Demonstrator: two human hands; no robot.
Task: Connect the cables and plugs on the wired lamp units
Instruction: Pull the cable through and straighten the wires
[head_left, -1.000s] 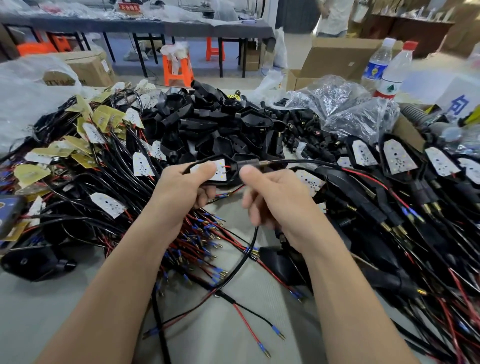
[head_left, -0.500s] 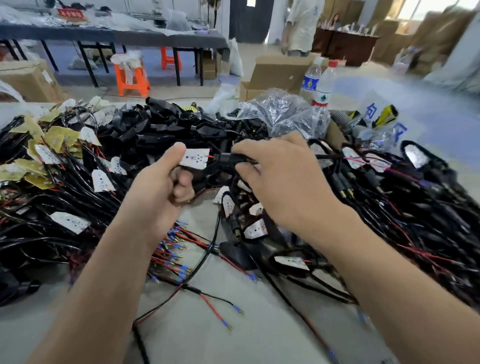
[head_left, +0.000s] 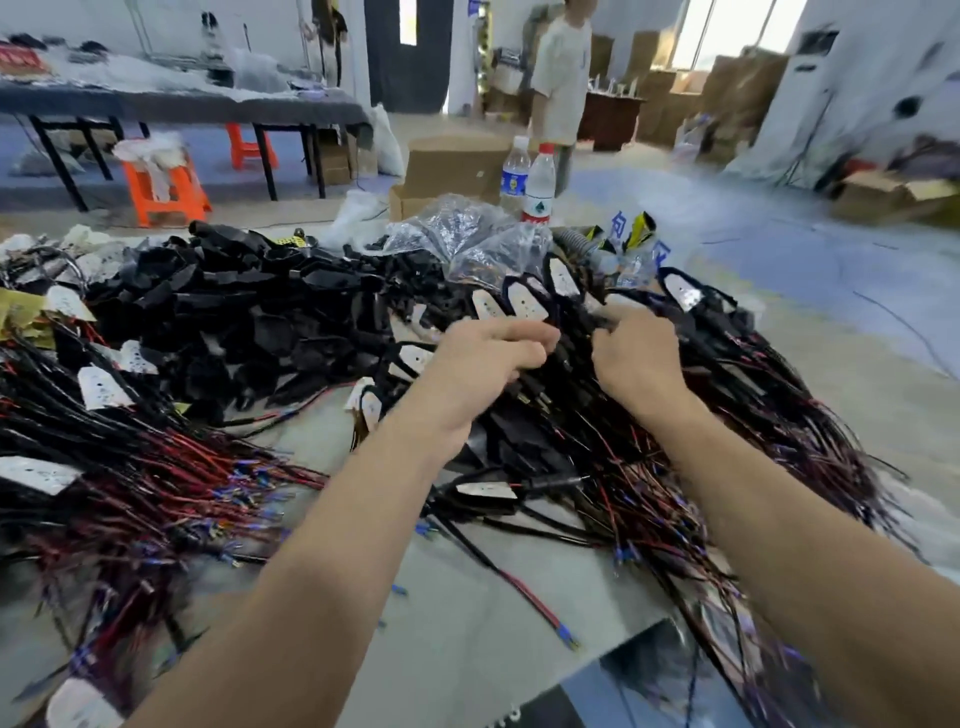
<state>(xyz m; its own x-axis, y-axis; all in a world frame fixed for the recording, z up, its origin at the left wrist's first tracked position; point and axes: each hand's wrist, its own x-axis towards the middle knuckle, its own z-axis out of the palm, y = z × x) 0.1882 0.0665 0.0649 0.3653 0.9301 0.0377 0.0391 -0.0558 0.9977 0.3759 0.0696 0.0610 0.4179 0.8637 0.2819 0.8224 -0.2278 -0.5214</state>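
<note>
Far right on the worktop (head_left: 457, 613), the left hand (head_left: 483, 364) curls round black cables (head_left: 563, 361) in the pile of wired lamp units (head_left: 525, 304). The right hand (head_left: 639, 358) curls in beside it; its grip is too blurred to tell.

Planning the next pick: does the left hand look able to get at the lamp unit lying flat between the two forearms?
Probably yes. The lamp unit lies uncovered, nearer the body than the left hand; drawing back should reach it.
</note>
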